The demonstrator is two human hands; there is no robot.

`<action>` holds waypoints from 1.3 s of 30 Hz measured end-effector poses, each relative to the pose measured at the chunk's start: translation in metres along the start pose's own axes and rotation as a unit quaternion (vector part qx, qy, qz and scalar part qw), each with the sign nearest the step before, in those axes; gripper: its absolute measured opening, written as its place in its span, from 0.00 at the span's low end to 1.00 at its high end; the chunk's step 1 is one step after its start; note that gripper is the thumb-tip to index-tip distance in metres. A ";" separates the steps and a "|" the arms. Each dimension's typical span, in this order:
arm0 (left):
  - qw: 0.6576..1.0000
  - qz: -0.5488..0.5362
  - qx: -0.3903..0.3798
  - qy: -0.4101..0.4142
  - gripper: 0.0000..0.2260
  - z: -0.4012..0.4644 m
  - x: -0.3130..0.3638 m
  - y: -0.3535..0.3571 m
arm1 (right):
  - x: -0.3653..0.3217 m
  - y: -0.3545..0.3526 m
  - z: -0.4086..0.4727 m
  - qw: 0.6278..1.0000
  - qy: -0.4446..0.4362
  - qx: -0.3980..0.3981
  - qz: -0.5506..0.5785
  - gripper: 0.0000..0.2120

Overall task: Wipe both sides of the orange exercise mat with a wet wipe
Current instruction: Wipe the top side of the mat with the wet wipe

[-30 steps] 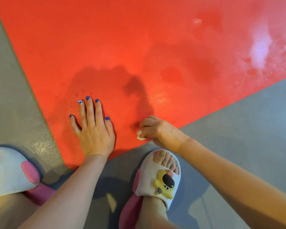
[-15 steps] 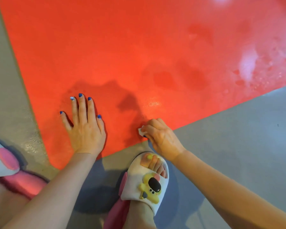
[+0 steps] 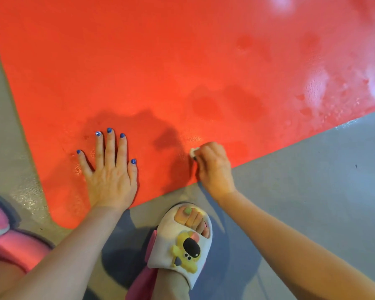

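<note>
Right hand (image 3: 212, 167) – wipe (image 3: 192, 151) – orange mat (image 3: 160, 61)

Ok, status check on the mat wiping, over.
Left hand flat on orange mat. Right hand pinching wet wipe, near mat edge. Nothing in the way.

Your mat (image 3: 160, 61) looks rubbery, finely textured, wet-glossy in patches; the floor (image 3: 312, 180) is smooth, semi-matt grey; your slipper (image 3: 180, 241) soft, matt foam.
</note>
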State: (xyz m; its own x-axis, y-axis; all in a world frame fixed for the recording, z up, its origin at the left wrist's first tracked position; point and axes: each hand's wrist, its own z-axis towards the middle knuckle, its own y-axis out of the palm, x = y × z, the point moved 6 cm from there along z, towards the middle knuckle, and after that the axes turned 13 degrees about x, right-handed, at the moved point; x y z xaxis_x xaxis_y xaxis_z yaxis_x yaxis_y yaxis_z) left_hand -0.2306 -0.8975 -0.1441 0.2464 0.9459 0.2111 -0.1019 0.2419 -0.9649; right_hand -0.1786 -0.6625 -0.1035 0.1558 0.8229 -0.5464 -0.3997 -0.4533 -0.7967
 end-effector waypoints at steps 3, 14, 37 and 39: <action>1.000 0.001 0.000 0.005 0.28 0.000 -0.001 0.000 | 0.015 -0.003 0.022 0.994 -0.093 -0.062 -0.010 0.06; 1.000 0.004 0.002 0.009 0.28 -0.001 0.001 0.000 | -0.007 0.027 0.048 0.999 0.029 0.014 -0.043 0.04; 0.952 0.057 -0.299 0.029 0.26 0.028 0.008 -0.098 | -0.108 -0.204 0.139 0.949 -0.082 -0.255 -0.165 0.07; 0.952 0.051 -0.298 0.043 0.25 0.019 0.022 -0.116 | -0.123 -0.232 0.142 0.942 -0.131 -0.243 -0.192 0.07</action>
State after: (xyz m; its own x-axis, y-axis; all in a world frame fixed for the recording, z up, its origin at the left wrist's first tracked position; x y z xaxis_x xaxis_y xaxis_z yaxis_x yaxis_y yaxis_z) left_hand -0.2318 -0.9004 -0.0240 0.3455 0.9303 0.1229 0.4298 -0.0404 -0.9020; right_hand -0.2335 -0.6098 0.1856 -0.0490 0.9857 -0.1612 0.1104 -0.1550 -0.9817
